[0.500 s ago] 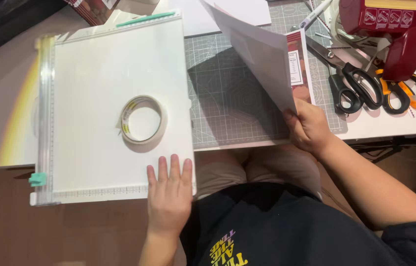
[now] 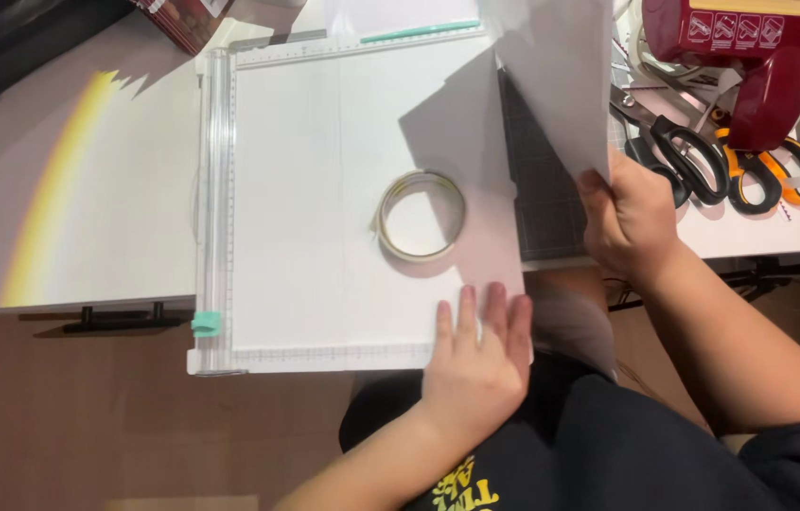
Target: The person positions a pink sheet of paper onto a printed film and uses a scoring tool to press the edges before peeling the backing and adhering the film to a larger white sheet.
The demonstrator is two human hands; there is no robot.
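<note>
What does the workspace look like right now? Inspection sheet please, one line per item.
Surface: pale table; a dark cutting mat lies on it at the right.
Job's things: white paper trimmer board overhangs the table's near edge; a tape roll lies flat on it; a white paper sheet is lifted above the board's right side.
Clutter: black-handled scissors, orange-handled scissors, a red tool, loose white strips.
Grippers: left hand lies flat on the board's near right corner; right hand pinches the sheet's lower edge.
Cables: dark cords below the table's right edge, unclear.
Surroundings: brown floor; the person's dark shirt.
</note>
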